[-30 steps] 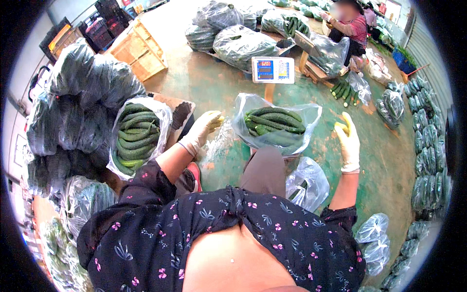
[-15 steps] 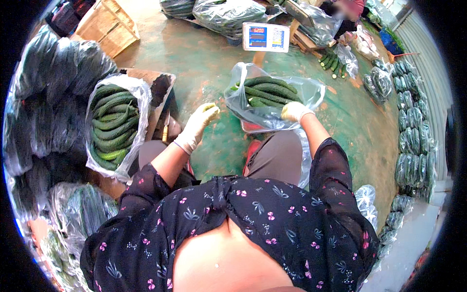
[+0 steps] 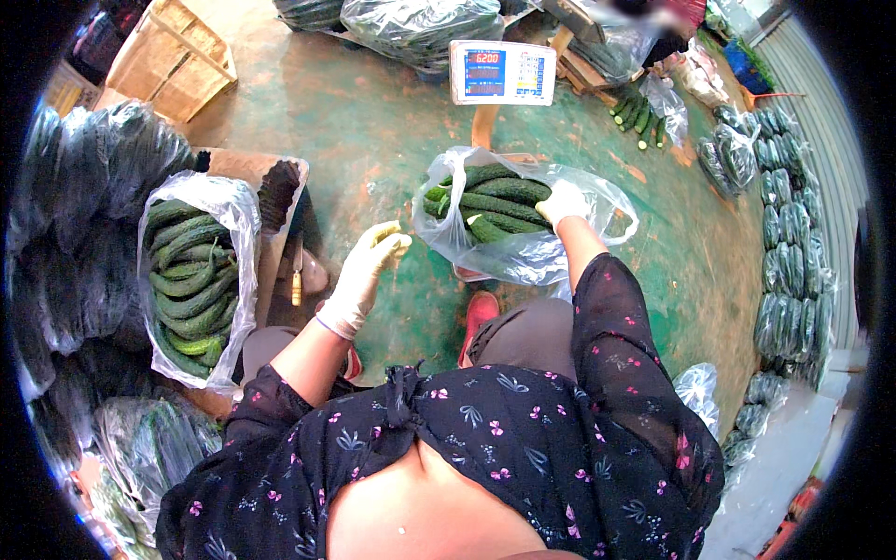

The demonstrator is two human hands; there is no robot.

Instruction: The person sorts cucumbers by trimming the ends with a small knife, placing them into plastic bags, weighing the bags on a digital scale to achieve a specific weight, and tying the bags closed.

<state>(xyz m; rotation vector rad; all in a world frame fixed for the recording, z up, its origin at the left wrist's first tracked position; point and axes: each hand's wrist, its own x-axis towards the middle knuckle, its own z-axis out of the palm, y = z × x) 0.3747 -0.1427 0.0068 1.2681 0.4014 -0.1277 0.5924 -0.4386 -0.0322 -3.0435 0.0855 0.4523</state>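
Dark green cucumbers point(image 3: 504, 205) lie in an open clear plastic bag point(image 3: 597, 245) in front of me. The bag rests on a scale whose pan mostly hides beneath it; the lit display point(image 3: 502, 73) stands on a post behind. My right hand point(image 3: 566, 203), in a pale glove, is curled over the right ends of the cucumbers, its fingertips partly hidden. To the left of the bag my gloved left hand point(image 3: 359, 278) hovers with loosely bent fingers, thumb apart, and holds nothing. A second bag of cucumbers point(image 3: 194, 275) stands at my left.
Beside the left bag, a wooden-handled knife point(image 3: 297, 285) lies by a cardboard box point(image 3: 247, 166). Packed bags point(image 3: 75, 243) are piled at far left. Bagged cucumbers point(image 3: 789, 243) line the right wall. A wooden crate point(image 3: 168, 61) sits at back left. Loose cucumbers point(image 3: 639, 119) lie back right, near another person.
The view has shifted, so the scene sits lower and further left. My right hand has moved from the near side of the cucumbers to their right ends. My left hand stays empty beside the bag.
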